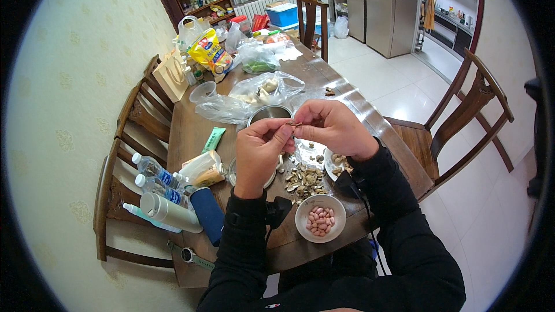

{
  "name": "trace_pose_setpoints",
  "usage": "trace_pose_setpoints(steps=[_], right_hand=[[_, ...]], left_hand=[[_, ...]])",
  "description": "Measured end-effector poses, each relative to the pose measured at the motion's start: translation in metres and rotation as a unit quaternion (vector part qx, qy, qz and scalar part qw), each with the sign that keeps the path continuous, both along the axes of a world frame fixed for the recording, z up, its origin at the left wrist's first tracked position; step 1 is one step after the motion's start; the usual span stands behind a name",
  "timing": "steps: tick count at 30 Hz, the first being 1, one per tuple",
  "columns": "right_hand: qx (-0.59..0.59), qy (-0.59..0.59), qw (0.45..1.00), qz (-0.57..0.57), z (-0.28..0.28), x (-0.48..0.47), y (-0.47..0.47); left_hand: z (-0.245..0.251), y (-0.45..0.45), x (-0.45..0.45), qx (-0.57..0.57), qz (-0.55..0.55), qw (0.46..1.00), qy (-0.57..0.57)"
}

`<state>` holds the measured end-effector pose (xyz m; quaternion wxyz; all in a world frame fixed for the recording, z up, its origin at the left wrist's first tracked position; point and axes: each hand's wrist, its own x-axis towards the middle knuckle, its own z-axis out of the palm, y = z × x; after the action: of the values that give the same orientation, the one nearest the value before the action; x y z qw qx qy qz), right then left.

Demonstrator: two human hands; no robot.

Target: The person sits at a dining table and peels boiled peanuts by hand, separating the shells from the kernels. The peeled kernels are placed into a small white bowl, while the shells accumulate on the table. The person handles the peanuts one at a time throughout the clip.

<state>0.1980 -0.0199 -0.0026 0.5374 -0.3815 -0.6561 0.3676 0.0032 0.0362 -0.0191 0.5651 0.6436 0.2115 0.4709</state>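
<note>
My left hand (261, 151) and my right hand (336, 126) meet over the table, fingertips pinched on a small brown peanut shell (295, 124) between them. Fingers partly hide it, so whether a kernel is inside cannot be told. Beneath my hands lies a heap of broken peanut shells (305, 180). Closer to me stands a white bowl (303, 213) holding pink-skinned peanut kernels (321, 222). A white plate (328, 165) with unshelled peanuts (339, 161) is partly covered by my right forearm. Behind my hands is a round metal pot (269, 113).
On the wooden table (277, 251), plastic bottles (157, 172), a pale flask (171, 212), a blue cylinder (208, 216), a tissue pack (201, 169) and a wristwatch (187, 255) lie left. Plastic bags (260, 91) and a yellow packet (211, 54) are farther back. Wooden chairs (468, 108) flank the table.
</note>
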Motion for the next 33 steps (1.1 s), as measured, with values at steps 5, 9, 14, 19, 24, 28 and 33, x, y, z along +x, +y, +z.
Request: trace_pose_setpoints(steps=[5, 9, 14, 19, 24, 28, 33], right_hand=[[-0.016, 0.022, 0.999, 0.018, 0.0, 0.001, 0.001], [-0.011, 0.013, 1.0, 0.024, 0.002, 0.002, 0.0], [-0.023, 0.037, 0.998, 0.045, 0.002, 0.002, 0.001], [0.003, 0.013, 1.0, 0.019, -0.002, -0.002, 0.002], [-0.001, 0.023, 1.0, 0.016, -0.002, -0.003, 0.001], [-0.004, 0.035, 0.999, 0.013, 0.001, -0.005, -0.001], [0.148, -0.094, 0.978, -0.116, 0.002, -0.014, -0.002]], left_hand=[[0.0, -0.001, 0.001, -0.005, 0.003, 1.0, -0.012], [-0.001, -0.002, 0.003, -0.019, 0.002, 0.999, -0.031], [-0.001, -0.001, 0.004, -0.03, 0.003, 0.999, -0.028], [0.001, 0.001, 0.0, -0.041, -0.009, 0.999, -0.029], [0.0, 0.002, -0.002, -0.044, -0.023, 0.998, -0.028], [-0.003, 0.005, -0.002, -0.063, -0.045, 0.995, -0.058], [-0.008, 0.01, 0.002, -0.089, -0.046, 0.992, -0.075]])
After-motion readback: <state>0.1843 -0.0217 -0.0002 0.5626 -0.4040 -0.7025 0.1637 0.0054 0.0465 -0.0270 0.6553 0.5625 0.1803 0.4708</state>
